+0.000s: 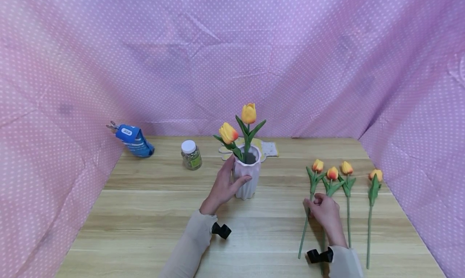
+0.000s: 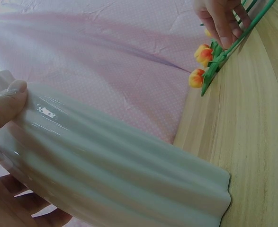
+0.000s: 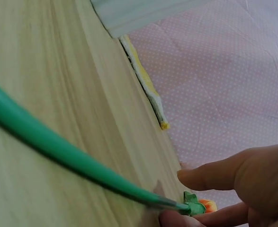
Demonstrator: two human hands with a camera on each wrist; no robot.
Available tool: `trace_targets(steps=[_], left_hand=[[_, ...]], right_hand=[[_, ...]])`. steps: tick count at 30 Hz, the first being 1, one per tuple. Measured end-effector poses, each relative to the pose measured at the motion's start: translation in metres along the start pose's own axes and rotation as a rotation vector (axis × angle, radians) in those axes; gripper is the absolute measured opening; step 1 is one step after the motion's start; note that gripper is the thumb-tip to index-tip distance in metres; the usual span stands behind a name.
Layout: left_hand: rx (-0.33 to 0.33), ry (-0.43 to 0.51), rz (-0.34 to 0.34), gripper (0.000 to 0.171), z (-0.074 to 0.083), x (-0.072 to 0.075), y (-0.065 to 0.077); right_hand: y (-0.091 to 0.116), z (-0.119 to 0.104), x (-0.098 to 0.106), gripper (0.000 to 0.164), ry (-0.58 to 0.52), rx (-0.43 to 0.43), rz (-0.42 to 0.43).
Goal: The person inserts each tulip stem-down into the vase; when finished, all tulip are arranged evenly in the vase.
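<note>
A white fluted vase stands upright on the table, holding two yellow-orange tulips. My left hand grips the vase's left side near the rim, thumb across its front; in the left wrist view, its thumb presses the glossy wall. At the right, my right hand is low over the leftmost lying tulip, thumb and fingers either side of its green stem. The right wrist view shows a gap between the thumb and the stem, whose far end lies by the fingertips.
More tulips lie to the right: one partly under the right hand, another beside it, and one farther right. A white-lidded jar and a clipped blue pouch stand left. Behind the vase lies a flat yellow-and-white cloth piece.
</note>
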State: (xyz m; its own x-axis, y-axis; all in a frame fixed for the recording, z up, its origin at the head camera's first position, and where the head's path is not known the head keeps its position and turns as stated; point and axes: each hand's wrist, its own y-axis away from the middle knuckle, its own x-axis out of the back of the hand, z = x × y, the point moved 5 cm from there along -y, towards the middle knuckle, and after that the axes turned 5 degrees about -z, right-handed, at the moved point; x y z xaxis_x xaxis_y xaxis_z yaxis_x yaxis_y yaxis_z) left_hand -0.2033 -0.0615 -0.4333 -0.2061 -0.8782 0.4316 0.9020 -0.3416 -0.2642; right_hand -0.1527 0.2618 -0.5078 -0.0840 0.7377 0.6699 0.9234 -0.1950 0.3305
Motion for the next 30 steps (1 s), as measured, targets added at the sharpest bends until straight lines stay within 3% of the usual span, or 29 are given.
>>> trace_targets(steps=[6,13,19,30], left_hand=[[-0.006,0.0,0.007,0.081,0.0,0.0,-0.001],[-0.026,-0.001,0.013,0.081,-0.001,0.0,-0.001],[-0.034,-0.011,0.017,0.08,0.0,0.0,-0.001],[-0.064,-0.002,0.012,0.08,0.0,-0.001,-0.002]], right_hand=[[-0.001,-0.002,-0.003,0.031,0.094,0.035,0.035],[0.001,-0.008,-0.006,0.051,0.17,0.062,0.053],[0.001,-0.01,-0.008,0.041,0.225,0.088,0.104],[0.002,-0.01,-0.007,0.033,0.198,0.111,0.155]])
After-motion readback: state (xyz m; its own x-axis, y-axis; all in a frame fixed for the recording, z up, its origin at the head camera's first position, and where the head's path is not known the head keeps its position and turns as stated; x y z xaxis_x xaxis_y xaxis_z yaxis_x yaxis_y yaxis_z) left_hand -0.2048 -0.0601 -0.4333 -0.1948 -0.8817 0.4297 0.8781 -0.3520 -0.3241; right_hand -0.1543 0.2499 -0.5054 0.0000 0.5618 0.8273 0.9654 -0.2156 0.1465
